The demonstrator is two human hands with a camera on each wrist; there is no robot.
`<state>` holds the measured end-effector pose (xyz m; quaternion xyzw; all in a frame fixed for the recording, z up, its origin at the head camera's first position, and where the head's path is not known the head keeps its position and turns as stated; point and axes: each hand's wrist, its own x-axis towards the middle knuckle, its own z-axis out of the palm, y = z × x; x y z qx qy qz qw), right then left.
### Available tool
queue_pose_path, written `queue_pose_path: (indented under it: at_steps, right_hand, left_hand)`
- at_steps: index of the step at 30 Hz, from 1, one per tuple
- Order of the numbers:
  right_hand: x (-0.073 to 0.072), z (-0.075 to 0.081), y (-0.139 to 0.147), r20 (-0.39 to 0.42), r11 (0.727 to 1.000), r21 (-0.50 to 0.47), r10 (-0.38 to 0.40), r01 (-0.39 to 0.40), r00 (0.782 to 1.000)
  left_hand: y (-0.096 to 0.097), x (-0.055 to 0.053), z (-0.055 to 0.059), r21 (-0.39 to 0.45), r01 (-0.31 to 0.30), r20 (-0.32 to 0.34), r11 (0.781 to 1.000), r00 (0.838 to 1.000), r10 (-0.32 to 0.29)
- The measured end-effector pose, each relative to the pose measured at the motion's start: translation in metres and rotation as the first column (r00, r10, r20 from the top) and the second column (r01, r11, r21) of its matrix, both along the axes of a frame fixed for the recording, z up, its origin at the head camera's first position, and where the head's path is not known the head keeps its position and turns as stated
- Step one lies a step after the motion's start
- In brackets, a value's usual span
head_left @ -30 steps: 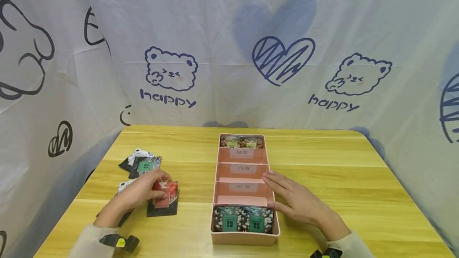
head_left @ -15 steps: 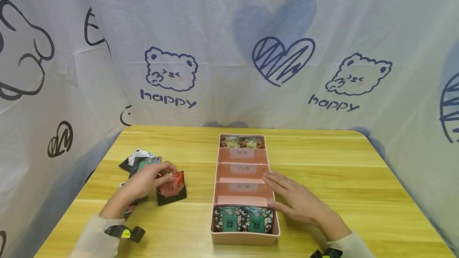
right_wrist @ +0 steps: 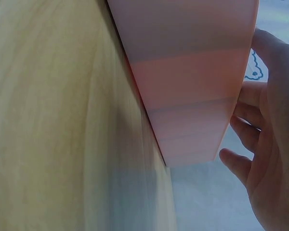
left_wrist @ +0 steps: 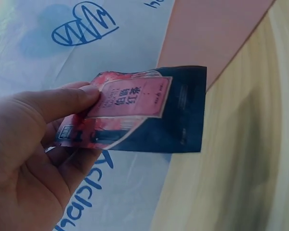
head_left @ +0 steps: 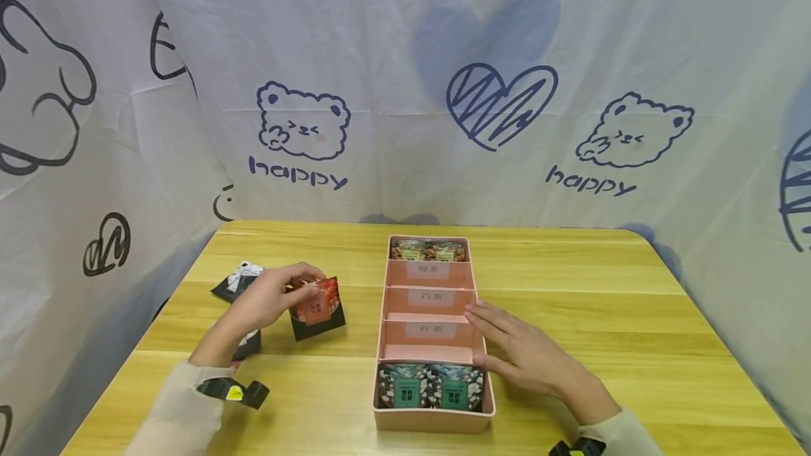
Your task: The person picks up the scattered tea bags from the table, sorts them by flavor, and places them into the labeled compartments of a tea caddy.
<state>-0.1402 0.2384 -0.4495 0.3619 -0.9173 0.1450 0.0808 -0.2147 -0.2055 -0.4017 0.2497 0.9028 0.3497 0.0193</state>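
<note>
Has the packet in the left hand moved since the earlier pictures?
Yes: in the head view, the packet has moved right and farther forward, nearer the pink box.

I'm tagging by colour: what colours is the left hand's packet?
The packet is red and black with a pinkish label, clearest in the left wrist view.

From here I can't see the red packet's (head_left: 322, 312) upper left corner; left hand (head_left: 269, 295) covers it. Its finest print is too small for me to read. Left forearm (head_left: 217, 345) hides some loose packets (head_left: 243, 276), count unclear. Divider (head_left: 393, 276) blocks the back packets' (head_left: 412, 250) lower parts. Right wristband (head_left: 591, 446) runs off the bottom edge. Right wrist view: box (right_wrist: 188, 77) cropped at top, insides hidden.
</note>
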Motion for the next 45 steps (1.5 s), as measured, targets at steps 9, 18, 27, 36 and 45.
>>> queue_pose_path:
  at_steps: [9, 18, 27, 36, 45]
  right_hand:
    - [-0.001, -0.001, 0.000, 0.002, 1.000, -0.005, -0.004, 0.004, 1.000]
    - [-0.002, 0.000, 0.000, -0.003, 1.000, 0.003, 0.001, -0.001, 1.000]
    - [-0.001, 0.000, 0.000, -0.004, 1.000, 0.008, -0.005, 0.005, 1.000]
    - [-0.001, 0.001, 0.000, -0.004, 1.000, 0.009, -0.003, 0.003, 1.000]
    - [0.000, 0.001, -0.001, -0.008, 1.000, 0.011, 0.003, -0.002, 1.000]
  left_hand:
    - [0.021, -0.006, 0.014, 0.060, 0.006, -0.021, 0.998, 1.000, -0.005]
    - [0.044, -0.010, 0.027, 0.106, 0.050, -0.058, 0.993, 0.997, -0.044]
    - [0.067, -0.011, 0.032, 0.160, 0.125, -0.074, 0.979, 0.991, -0.114]
    - [0.090, -0.004, 0.031, 0.212, 0.196, -0.045, 0.957, 0.981, -0.191]
    - [0.108, 0.000, 0.018, 0.243, 0.255, -0.048, 0.936, 0.967, -0.251]
